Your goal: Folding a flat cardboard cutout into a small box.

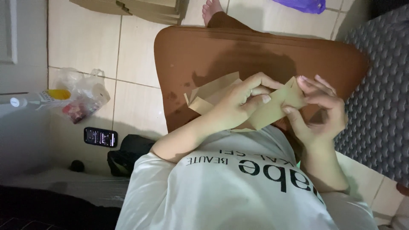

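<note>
I gripped the brown paper envelope (272,108) with both my left hand (238,102) and right hand (321,110) closed on it, over my lap.

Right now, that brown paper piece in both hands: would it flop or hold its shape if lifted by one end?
The brown paper piece is probably fairly stiff: it spans between the left hand and right hand without sagging. It looks thin and flat, so likely light. Its folded flaps suggest it creases easily under the fingers.
</note>
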